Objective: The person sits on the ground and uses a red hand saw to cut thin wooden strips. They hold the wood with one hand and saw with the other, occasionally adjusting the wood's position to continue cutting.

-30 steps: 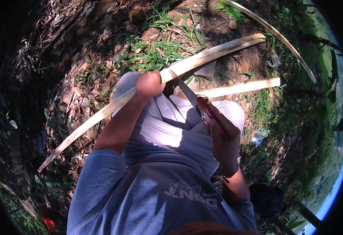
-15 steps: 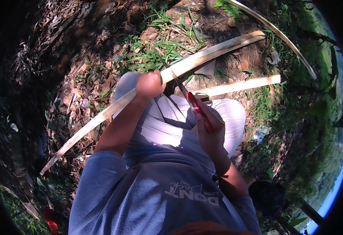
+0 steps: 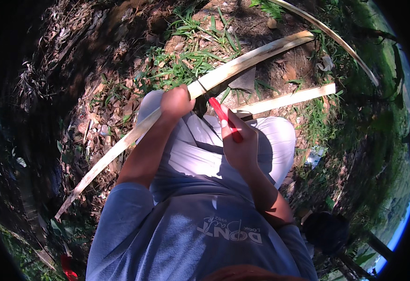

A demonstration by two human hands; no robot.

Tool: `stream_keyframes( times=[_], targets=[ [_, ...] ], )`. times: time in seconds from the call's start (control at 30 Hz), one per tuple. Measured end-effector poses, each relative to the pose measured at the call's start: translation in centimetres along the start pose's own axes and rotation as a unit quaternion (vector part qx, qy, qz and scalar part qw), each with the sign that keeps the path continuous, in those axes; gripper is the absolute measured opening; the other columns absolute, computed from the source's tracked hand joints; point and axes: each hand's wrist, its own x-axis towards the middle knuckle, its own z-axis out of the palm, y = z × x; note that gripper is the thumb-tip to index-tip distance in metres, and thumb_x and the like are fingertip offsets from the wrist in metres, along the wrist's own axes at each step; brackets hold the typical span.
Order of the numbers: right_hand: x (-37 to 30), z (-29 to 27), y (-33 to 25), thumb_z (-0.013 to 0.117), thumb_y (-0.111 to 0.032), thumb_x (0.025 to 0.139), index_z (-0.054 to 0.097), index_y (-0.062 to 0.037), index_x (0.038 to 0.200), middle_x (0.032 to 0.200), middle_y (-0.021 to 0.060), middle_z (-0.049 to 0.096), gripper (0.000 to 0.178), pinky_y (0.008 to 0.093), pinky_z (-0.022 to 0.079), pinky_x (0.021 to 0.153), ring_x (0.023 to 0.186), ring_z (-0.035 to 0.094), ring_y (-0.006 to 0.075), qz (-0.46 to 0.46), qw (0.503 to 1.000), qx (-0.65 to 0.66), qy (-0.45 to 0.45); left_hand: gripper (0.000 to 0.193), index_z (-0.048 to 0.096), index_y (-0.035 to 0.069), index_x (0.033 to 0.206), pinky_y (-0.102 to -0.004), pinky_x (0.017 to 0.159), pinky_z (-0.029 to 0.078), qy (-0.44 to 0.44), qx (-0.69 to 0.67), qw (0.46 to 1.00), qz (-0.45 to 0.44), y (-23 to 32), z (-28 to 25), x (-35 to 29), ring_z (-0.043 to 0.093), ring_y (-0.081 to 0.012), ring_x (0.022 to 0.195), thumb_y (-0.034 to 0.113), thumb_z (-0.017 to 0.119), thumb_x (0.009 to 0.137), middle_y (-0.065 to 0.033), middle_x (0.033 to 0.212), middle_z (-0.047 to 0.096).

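While your left hand (image 3: 177, 101) clasps the wooden strip (image 3: 233, 69) near mid-length, your right hand (image 3: 240, 140) grips the red-handled blade (image 3: 218, 108) crossing it just rightward. Slanting near left to far right, it looks light, springy, best held beside the cut line; another strip (image 3: 291, 99) lies right.

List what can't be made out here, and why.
Head view:
Long wooden strip: part hidden by the left hand.
Red-handled tool: part hidden by the right hand; detail on its blade too small.
Curved strip: upper end cut off by top edge.
Dark object, lower right: too shadowed.
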Motion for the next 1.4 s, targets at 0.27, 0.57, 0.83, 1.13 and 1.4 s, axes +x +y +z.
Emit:
stream_keyframes(
  times=[0.27,0.57,0.83,1.13,1.4],
  targets=[
    [2.2,-1.2,-1.9,0.071,-0.009,0.101,0.074,-0.0016,0.136,0.078,0.0171,0.073,0.037,0.0324,0.052,0.063,0.061,0.067,0.0166,0.044,0.999,-0.024,-0.018,0.039,0.073,0.003,0.100,-0.0488,0.077,0.065,0.023,0.015,1.000,-0.003,0.2,0.4,-0.1,0.080,-0.0378,0.081,0.035,0.087,0.081,-0.0178,0.087,0.079],
    [-0.2,-2.0,1.7,0.067,-0.004,0.102,0.072,-0.0036,0.142,0.077,0.0074,0.071,0.041,0.0277,0.050,0.061,0.061,0.056,0.0057,0.017,0.999,0.037,-0.008,0.040,0.076,0.000,0.100,-0.0496,0.081,0.064,0.008,-0.017,0.999,0.027,-0.5,0.5,0.1,0.080,-0.0404,0.086,0.033,0.087,0.081,-0.0215,0.088,0.079],
    [-5.9,-0.9,10.7,0.067,0.004,0.098,0.072,-0.0035,0.139,0.079,0.0091,0.073,0.042,0.0277,0.050,0.059,0.063,0.060,0.0064,-0.048,0.997,0.053,0.028,0.042,0.078,-0.009,0.104,-0.0465,0.082,0.061,-0.144,-0.210,0.967,0.017,-1.8,-0.2,2.4,0.078,-0.0426,0.087,0.024,0.079,0.078,-0.0305,0.093,0.077],
    [-2.0,1.4,8.3,0.068,-0.001,0.102,0.067,-0.0066,0.147,0.088,0.0099,0.077,0.045,0.0266,0.049,0.061,0.066,0.059,0.0047,-0.010,0.998,0.065,-0.010,0.023,0.064,0.001,0.080,-0.0359,0.046,0.044,-0.453,-0.586,0.672,-0.010,-8.6,1.6,6.7,0.055,-0.0173,0.046,0.021,0.068,0.092,-0.0067,0.064,0.060],
    [0.6,2.5,4.6,0.067,-0.003,0.102,0.065,-0.0080,0.150,0.110,0.0239,0.080,0.049,0.0364,0.061,0.082,0.092,0.081,0.0255,-0.027,0.999,0.039,-0.021,0.051,0.076,-0.001,0.112,-0.0458,0.074,0.062,-0.058,-0.099,0.993,-0.022,-2.8,-1.7,2.1,0.080,-0.0324,0.081,0.038,0.091,0.083,-0.0194,0.092,0.079]
  ],
)
